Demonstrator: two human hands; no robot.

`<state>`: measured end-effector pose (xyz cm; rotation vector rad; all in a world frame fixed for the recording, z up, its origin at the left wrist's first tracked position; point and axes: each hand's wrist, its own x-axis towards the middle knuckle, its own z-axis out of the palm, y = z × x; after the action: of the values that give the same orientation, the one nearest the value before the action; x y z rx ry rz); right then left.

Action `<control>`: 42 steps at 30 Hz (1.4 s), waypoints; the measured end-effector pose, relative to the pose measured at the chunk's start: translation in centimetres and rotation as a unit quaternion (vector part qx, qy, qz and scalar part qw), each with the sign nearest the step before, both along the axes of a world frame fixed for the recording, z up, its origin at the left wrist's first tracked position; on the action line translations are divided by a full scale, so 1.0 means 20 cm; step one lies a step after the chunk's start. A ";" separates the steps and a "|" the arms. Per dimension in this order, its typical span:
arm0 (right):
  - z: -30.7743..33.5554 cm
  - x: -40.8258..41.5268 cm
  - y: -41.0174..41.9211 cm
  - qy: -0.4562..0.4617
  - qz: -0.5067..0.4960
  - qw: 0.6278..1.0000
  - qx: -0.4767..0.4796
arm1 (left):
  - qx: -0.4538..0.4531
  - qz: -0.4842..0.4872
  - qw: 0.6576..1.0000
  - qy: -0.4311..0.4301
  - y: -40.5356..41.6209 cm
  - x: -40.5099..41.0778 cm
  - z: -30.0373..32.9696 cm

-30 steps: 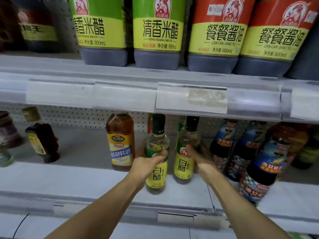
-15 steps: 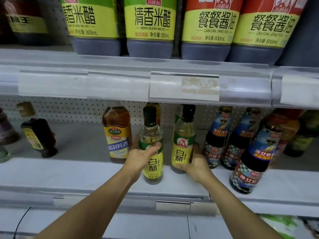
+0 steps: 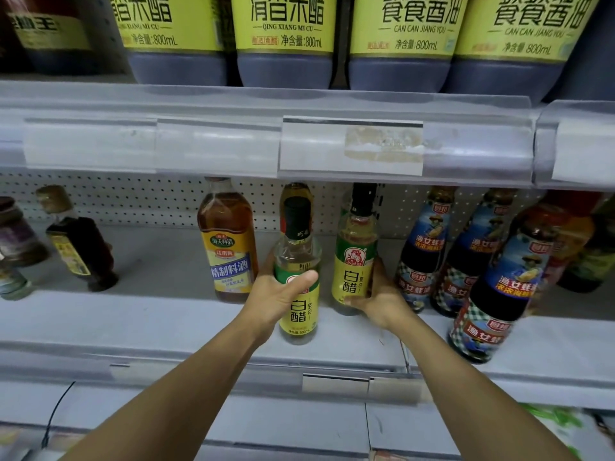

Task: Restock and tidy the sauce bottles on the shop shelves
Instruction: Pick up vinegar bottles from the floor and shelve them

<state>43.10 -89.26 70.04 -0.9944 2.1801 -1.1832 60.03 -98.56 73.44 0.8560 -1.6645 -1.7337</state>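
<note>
Two clear white-vinegar bottles with yellow-green labels and dark caps stand on the middle shelf (image 3: 166,324). My left hand (image 3: 278,294) is wrapped around the left vinegar bottle (image 3: 299,314), near the shelf's front. My right hand (image 3: 379,294) grips the low part of the right vinegar bottle (image 3: 354,261), which stands a little further back. Another bottle of the same kind (image 3: 296,189) shows behind the left one, mostly hidden.
An amber cooking-wine bottle (image 3: 229,247) stands just left of my left hand. Several dark oyster-sauce bottles (image 3: 489,287) crowd the right. A small dark bottle (image 3: 80,244) and jars (image 3: 18,234) are far left. Large 800 mL bottles (image 3: 286,38) fill the upper shelf.
Both vinegar bottles have come forward toward the shelf's front, and my right hand has slid lower on its bottle. The view has tilted down slightly.
</note>
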 end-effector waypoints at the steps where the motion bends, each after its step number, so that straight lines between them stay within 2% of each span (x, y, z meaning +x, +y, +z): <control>1: 0.01 0.00 0.00 0.001 0.001 1.000 0.004 | 0.004 0.004 1.000 -0.002 0.00 0.00 0.00; 7: -0.02 0.00 0.05 0.031 -0.004 0.999 0.017 | 0.018 0.007 1.000 -0.008 0.04 -0.01 0.02; 11: -0.05 -0.05 0.13 0.081 -0.053 0.995 -0.002 | 0.009 -0.025 1.000 -0.007 0.11 -0.05 0.03; 14: -0.08 -0.05 0.18 0.023 -0.055 0.998 -0.018 | 0.003 -0.050 0.999 0.005 0.18 -0.09 0.03; 18: -0.07 -0.02 0.24 -0.011 -0.033 0.999 -0.010 | 0.010 -0.071 0.997 0.019 0.23 -0.16 0.02; 25: -0.07 0.02 0.29 -0.029 0.022 0.999 -0.001 | -0.003 -0.092 0.996 0.014 0.26 -0.21 0.01; 27: -0.05 0.05 0.30 -0.049 0.040 0.998 0.000 | 0.015 -0.084 0.996 0.027 0.27 -0.20 0.00; 31: 0.01 0.11 0.33 -0.089 0.076 0.993 -0.014 | 0.124 -0.063 0.989 0.039 0.29 -0.18 -0.06; 36: 0.02 0.16 0.33 -0.052 0.074 0.996 -0.016 | 0.158 -0.123 0.979 0.048 0.31 -0.19 -0.10; 42: 0.01 0.16 0.34 -0.039 0.048 0.998 -0.013 | 0.179 -0.133 0.973 0.056 0.31 -0.21 -0.13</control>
<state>46.31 -82.53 70.23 -1.0353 2.0385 -1.1889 55.86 -92.40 70.89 0.6945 -1.4671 -2.2723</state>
